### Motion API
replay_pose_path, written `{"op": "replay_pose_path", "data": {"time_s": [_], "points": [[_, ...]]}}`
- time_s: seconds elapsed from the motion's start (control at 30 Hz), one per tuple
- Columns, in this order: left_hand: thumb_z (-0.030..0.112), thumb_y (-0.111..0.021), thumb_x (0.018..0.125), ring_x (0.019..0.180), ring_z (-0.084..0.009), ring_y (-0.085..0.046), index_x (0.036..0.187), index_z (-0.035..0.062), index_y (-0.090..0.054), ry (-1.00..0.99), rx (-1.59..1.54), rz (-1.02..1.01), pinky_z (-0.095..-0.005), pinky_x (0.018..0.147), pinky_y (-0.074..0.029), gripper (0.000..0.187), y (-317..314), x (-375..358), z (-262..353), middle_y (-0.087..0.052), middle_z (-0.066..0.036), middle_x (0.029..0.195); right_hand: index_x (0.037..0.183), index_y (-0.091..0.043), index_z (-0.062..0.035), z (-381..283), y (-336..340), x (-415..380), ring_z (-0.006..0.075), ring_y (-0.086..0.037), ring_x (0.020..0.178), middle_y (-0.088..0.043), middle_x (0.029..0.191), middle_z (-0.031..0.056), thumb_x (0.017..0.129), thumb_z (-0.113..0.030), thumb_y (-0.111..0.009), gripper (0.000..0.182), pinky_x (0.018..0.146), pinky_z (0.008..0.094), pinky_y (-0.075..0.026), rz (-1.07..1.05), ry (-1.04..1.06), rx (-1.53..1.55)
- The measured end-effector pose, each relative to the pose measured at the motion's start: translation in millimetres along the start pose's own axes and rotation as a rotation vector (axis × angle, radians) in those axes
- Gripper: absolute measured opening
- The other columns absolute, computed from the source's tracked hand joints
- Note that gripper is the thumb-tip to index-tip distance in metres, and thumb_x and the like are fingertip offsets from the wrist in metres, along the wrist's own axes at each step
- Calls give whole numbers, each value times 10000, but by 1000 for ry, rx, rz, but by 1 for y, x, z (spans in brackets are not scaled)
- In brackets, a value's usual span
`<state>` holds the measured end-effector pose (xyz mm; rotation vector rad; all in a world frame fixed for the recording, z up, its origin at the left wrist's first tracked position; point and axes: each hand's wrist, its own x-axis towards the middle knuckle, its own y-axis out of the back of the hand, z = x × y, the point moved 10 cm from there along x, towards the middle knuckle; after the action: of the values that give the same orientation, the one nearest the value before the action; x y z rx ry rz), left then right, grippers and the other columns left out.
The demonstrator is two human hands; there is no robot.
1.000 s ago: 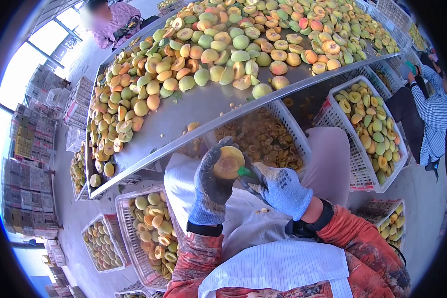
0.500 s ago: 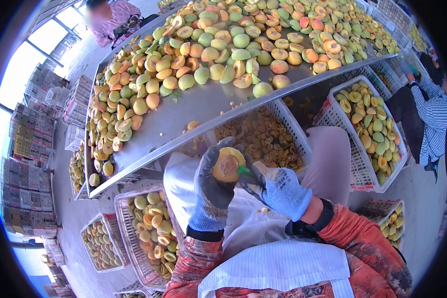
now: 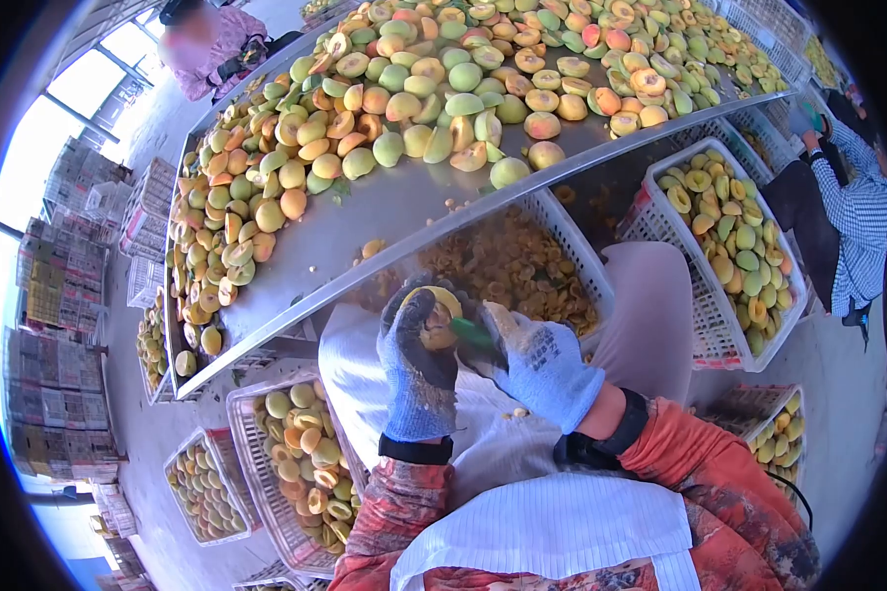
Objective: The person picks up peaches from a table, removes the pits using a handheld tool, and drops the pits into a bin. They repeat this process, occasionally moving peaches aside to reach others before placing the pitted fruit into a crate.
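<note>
My left hand, in a blue and dark-coated glove, is closed around a halved peach. The fruit's cut side is turned partly away and the fingers cover much of it. My right hand, in a matching glove, grips a small tool with a green handle. The tool meets the peach half at its right side; its working end is hidden. Both hands are over my lap, above the white apron. Beyond them a crate holds brownish scraps and pits.
A metal table with a raised rim bears a heap of halved peaches. Fruit-filled crates stand at left and right. A person sits at the far left; another person's checked sleeve shows at right.
The peach half has tilted in my left hand, so its cut face shows less. My right hand has moved slightly left, bringing the green-handled tool further across the fruit.
</note>
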<state>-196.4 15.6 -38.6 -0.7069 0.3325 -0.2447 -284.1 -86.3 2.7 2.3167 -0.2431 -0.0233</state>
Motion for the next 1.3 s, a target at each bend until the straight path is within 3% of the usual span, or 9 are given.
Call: {"op": "replay_pose_path", "data": {"time_s": [0.27,0.33,0.37,0.47,0.73,0.83,0.97,1.17,1.3], "points": [[236,-494,916,898,-208,-598,1135,47,-542,-117,189,43,-329,791,-507,293,-12,-7,6,-572,-82,1005,1268,-398,35,-16,-8,-13,305,-613,606,-599,775,176,819,-200,-524,522,519,434,-468,-76,127,-294],[200,-483,923,878,-211,-603,1134,33,-542,-273,485,137,-308,758,-501,276,-18,-20,30,-583,-93,1013,1264,-397,40,-19,-12,-16,323,-618,628,-608,768,195,819,-209,-533,527,540,448,-477,-120,103,-120],[141,-476,920,880,-215,-606,1122,12,-547,-753,1061,23,-300,749,-494,250,-45,-37,56,-602,-114,1011,1226,-406,39,-23,-12,-19,334,-608,608,-595,729,208,812,-226,-564,517,533,432,-475,-109,122,-60],[72,-480,898,908,-221,-607,1111,0,-554,-676,1354,-4,-296,772,-489,236,-67,-44,70,-612,-140,1011,1170,-420,37,-33,-9,-18,358,-596,594,-580,684,217,797,-256,-606,509,529,419,-472,-66,157,91],[192,-515,901,840,-173,-619,1111,-16,-567,-190,646,7,-279,736,-503,300,-28,-10,63,-631,-98,971,1064,-450,37,-43,1,2,373,-603,665,-600,746,233,767,-220,-611,424,616,428,-478,-268,193,217],[237,-486,919,840,-159,-607,1100,-32,-580,-455,813,43,-268,734,-498,338,-40,-19,81,-627,-104,982,1182,-418,6,-55,-14,-2,280,-597,611,-599,840,183,783,-279,-642,539,589,373,-490,-564,-74,755],[230,-469,933,921,-150,-577,1137,-35,-566,-457,797,13,-282,800,-472,348,-42,-20,77,-614,-91,1036,1127,-471,-9,-40,-12,14,207,-586,602,-599,865,128,775,-267,-660,475,601,346,-488,-462,118,679],[176,-536,906,864,-103,-572,1117,-10,-595,-487,691,-35,-228,730,-467,288,-39,-11,62,-625,-54,958,1035,-505,13,-10,-3,12,369,-623,727,-608,744,218,724,-271,-680,456,618,406,-491,-159,-20,-158],[164,-577,879,748,-103,-590,1043,-49,-608,-174,788,-46,-208,616,-467,271,-25,4,42,-647,-115,989,1023,-498,31,-14,-9,5,354,-629,676,-608,745,229,736,-245,-650,426,625,404,-493,-243,42,54]]}}
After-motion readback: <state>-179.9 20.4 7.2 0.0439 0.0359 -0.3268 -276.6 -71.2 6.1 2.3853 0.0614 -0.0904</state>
